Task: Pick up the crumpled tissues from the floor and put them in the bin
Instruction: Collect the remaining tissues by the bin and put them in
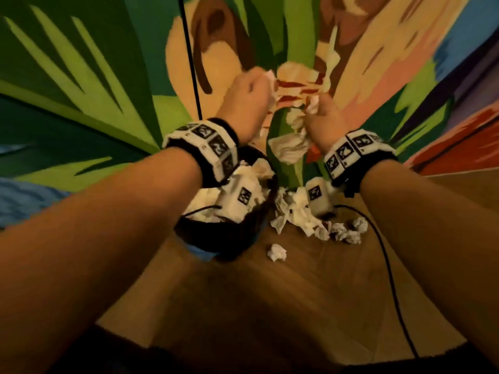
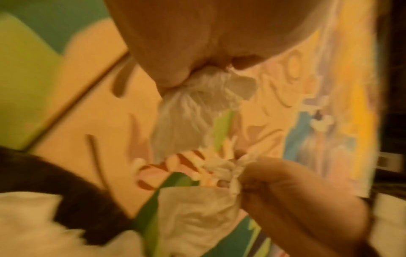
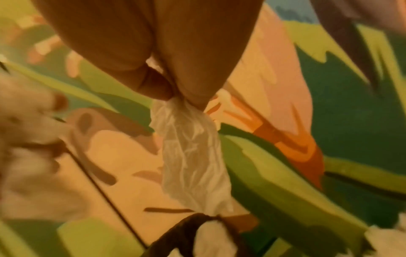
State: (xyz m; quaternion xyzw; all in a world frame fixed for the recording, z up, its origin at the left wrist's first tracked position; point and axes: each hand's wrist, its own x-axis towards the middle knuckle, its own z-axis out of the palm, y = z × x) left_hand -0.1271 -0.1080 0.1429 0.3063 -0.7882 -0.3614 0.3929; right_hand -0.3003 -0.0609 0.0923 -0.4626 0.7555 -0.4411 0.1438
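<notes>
Both hands are raised in front of a painted wall. My left hand [image 1: 260, 79] [image 2: 211, 69] pinches a white crumpled tissue [image 1: 270, 76] [image 2: 193, 111] that hangs from its fingertips. My right hand [image 1: 313, 105] [image 3: 173, 98] grips another tissue [image 1: 287, 148] [image 3: 191, 149], which dangles below it. The black bin [image 1: 264, 211] with a blue base stands on the floor under my left wrist and holds several tissues. Its dark rim [image 2: 87, 196] [image 3: 175, 233] shows in both wrist views. Several crumpled tissues [image 1: 299, 211] lie on the floor right of the bin; one tissue [image 1: 276, 252] lies apart, nearer me.
The floor [image 1: 310, 292] is wooden. A colourful mural wall [image 1: 81, 76] rises just behind the bin. A black cable [image 1: 383, 252] runs across the floor on the right, and another cable [image 1: 190, 58] hangs down the wall.
</notes>
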